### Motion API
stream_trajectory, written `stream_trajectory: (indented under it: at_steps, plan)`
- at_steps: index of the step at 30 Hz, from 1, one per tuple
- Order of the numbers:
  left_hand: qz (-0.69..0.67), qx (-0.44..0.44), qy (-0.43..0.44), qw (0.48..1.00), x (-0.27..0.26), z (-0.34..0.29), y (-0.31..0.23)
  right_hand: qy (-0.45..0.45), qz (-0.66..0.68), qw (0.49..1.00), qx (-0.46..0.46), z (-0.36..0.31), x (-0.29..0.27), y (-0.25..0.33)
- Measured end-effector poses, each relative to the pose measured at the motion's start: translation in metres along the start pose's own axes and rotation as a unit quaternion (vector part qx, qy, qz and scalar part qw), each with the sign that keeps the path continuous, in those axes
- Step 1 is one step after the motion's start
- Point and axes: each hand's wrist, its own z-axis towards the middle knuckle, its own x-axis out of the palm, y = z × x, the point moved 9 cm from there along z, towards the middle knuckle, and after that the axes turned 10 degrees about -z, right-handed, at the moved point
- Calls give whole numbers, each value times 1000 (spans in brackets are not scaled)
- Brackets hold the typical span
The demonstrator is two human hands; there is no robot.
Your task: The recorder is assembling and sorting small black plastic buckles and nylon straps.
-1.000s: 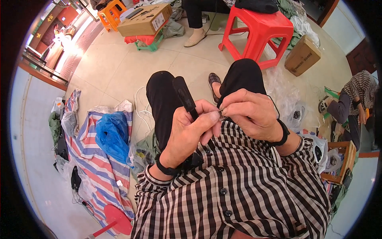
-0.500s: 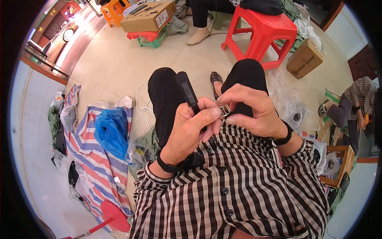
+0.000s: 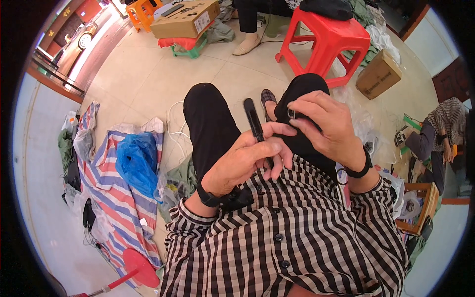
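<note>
Above my lap, my left hand (image 3: 240, 161) is closed around a stiff, narrow black strap (image 3: 254, 118) whose rounded end points up and away from me. Its other end passes down between the fingers and is partly hidden. Slightly higher and to the right, my right hand (image 3: 324, 123) pinches a small metal buckle (image 3: 292, 114) between thumb and fingers. Most of that buckle is covered by the fingertips. A gap separates the two hands, with the black trousers (image 3: 208, 119) showing beneath them.
A blue plastic bag (image 3: 138, 163) lies on a striped sheet (image 3: 111, 198) at left. Ahead stand a red stool (image 3: 329, 34) and a cardboard box (image 3: 185, 20); another box (image 3: 378, 74) is at right. Another person (image 3: 443, 123) sits at far right.
My right hand has pulled away up and to the right with the buckle, which was between both hands before. The strap in my left hand has turned and shifted a little right.
</note>
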Motion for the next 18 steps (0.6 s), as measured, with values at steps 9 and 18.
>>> stream_trajectory:
  at_steps: [9, 18]
  plan:
    - [-45, -102, 129, 985, 22, -1, 19, 66, 394, 899, 178, -13, 10, -36]
    - [-17, -116, 112, 987, 26, 6, 26, 151, 517, 809, 233, -33, 43, -35]
